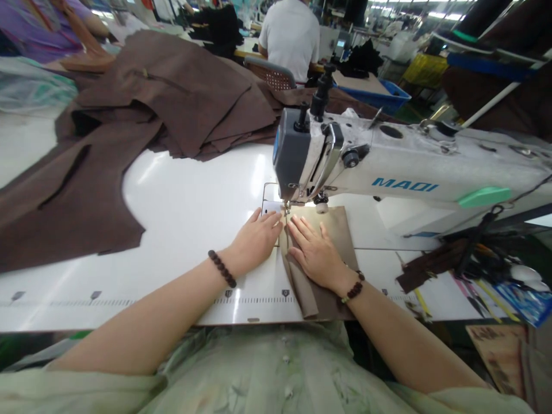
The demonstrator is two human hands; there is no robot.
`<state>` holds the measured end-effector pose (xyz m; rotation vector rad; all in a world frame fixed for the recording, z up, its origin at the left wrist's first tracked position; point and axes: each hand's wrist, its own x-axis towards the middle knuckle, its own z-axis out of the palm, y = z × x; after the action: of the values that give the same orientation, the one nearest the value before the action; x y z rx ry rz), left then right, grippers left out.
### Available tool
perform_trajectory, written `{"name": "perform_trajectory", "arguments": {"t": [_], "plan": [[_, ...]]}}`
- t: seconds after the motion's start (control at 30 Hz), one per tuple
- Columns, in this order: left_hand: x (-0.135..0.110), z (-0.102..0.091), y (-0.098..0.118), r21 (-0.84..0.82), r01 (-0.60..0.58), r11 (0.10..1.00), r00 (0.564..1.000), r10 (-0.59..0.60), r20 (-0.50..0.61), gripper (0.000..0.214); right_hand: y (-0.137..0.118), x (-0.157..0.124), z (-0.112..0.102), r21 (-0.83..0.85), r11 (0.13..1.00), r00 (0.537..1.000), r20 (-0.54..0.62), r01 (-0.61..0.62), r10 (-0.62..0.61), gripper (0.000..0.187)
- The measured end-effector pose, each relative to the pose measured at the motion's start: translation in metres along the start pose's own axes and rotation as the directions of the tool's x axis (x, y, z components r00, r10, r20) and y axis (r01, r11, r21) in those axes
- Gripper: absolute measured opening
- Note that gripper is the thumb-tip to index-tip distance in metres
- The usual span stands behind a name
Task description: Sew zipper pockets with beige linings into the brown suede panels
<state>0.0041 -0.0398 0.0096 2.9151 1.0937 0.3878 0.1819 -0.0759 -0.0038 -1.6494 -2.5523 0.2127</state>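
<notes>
A brown fabric piece [340, 230] lies under the needle area of the sewing machine [366, 155], its folded edge running toward the table's front. My left hand [257, 238] rests flat just left of the needle, fingertips at the edge of the cloth beside the metal needle plate [269, 207]. On top of the cloth, right of the needle, my right hand [317, 253] presses down with its fingers stretched out. Neither hand grips anything. The underside of the cloth is hidden.
Brown cut fabric panels [194, 98] are heaped across the table's left and back. Scissors and small tools [478, 293] lie at the right beside a dark fabric strip [431, 264]. A blue bin [394, 98] and a seated person [291, 40] are behind the machine.
</notes>
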Motion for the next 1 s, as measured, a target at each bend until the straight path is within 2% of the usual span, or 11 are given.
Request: {"name": "perform_trajectory", "arguments": {"t": [0.17, 0.33, 0.47, 0.6, 0.7, 0.77, 0.8, 0.87, 0.9, 0.97, 1.0], "plan": [[-0.044, -0.020, 0.045, -0.341, -0.311, 0.887, 0.950, 0.290, -0.114, 0.027, 0.004, -0.002, -0.002, 0.077, 0.997, 1.000, 0.001, 0.030, -0.031, 0.049], [-0.073, -0.018, 0.068, -0.461, -0.344, 0.818, 0.927, 0.373, -0.029, 0.031, 0.006, 0.001, -0.008, 0.103, 0.992, 0.997, 0.024, 0.067, -0.070, 0.048], [-0.082, -0.018, 0.064, -0.536, -0.318, 0.782, 0.926, 0.378, 0.002, 0.031, 0.001, -0.010, -0.012, 0.096, 0.988, 0.990, 0.059, 0.125, -0.131, 0.046], [-0.081, -0.021, 0.058, -0.630, -0.201, 0.751, 0.964, 0.265, 0.008, 0.029, -0.017, -0.058, -0.011, 0.179, 0.959, 0.960, 0.135, 0.221, -0.246, 0.047], [-0.075, -0.012, 0.052, -0.510, -0.106, 0.853, 0.994, 0.077, -0.079, 0.029, -0.031, -0.102, -0.011, 0.346, 0.896, 0.908, 0.210, 0.278, -0.363, 0.045], [-0.073, 0.001, 0.049, -0.367, -0.126, 0.921, 0.990, 0.092, -0.110, 0.030, -0.034, -0.122, -0.013, 0.510, 0.803, 0.882, 0.164, 0.308, -0.443, 0.037], [-0.072, 0.008, 0.047, -0.300, -0.166, 0.939, 0.984, 0.137, -0.115, 0.031, -0.031, -0.130, -0.015, 0.594, 0.746, 0.900, 0.083, 0.301, -0.429, 0.032], [-0.073, 0.021, 0.043, -0.206, -0.244, 0.948, 0.967, 0.221, -0.129, 0.033, -0.015, -0.141, -0.021, 0.689, 0.688, 0.974, -0.161, 0.227, -0.161, 0.024], [-0.074, 0.027, 0.042, -0.182, -0.253, 0.950, 0.963, 0.229, -0.141, 0.034, -0.002, -0.147, -0.025, 0.680, 0.717, 0.954, -0.290, 0.155, 0.069, 0.022], [-0.076, 0.035, 0.039, -0.157, -0.257, 0.954, 0.958, 0.231, -0.168, 0.035, 0.030, -0.160, -0.031, 0.523, 0.845, 0.753, -0.510, -0.113, 0.417, 0.018], [-0.076, 0.036, 0.038, -0.147, -0.255, 0.956, 0.956, 0.227, -0.187, 0.036, 0.047, -0.166, -0.033, 0.355, 0.893, 0.696, -0.567, -0.277, 0.441, 0.018]]}}
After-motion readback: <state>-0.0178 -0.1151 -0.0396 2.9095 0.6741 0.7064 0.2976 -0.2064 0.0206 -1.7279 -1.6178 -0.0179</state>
